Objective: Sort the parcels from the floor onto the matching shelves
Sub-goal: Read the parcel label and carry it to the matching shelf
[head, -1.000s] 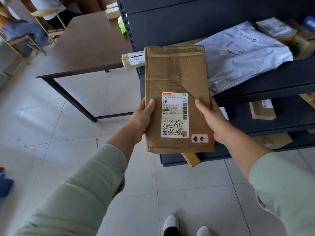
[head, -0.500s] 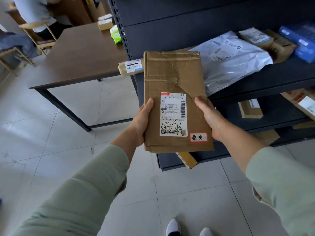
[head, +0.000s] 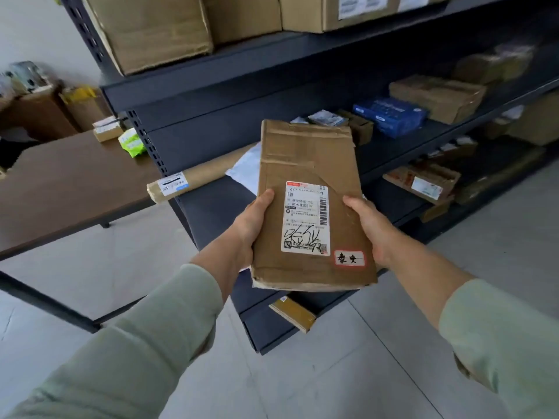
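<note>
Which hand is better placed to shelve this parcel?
Likely right: the right hand grips the cardboard parcel on the side where the shelf runs on; the left hand sits at its end.

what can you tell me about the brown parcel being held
The flat brown parcel looks like creased cardboard under brown tape, ragged along its top edge. A white shipping label with a barcode and black handwriting sits on its face, with a small red-bordered sticker at the lower right. It is held label up before the dark shelves. The left hand grips its left edge, the right hand its right edge.
</note>
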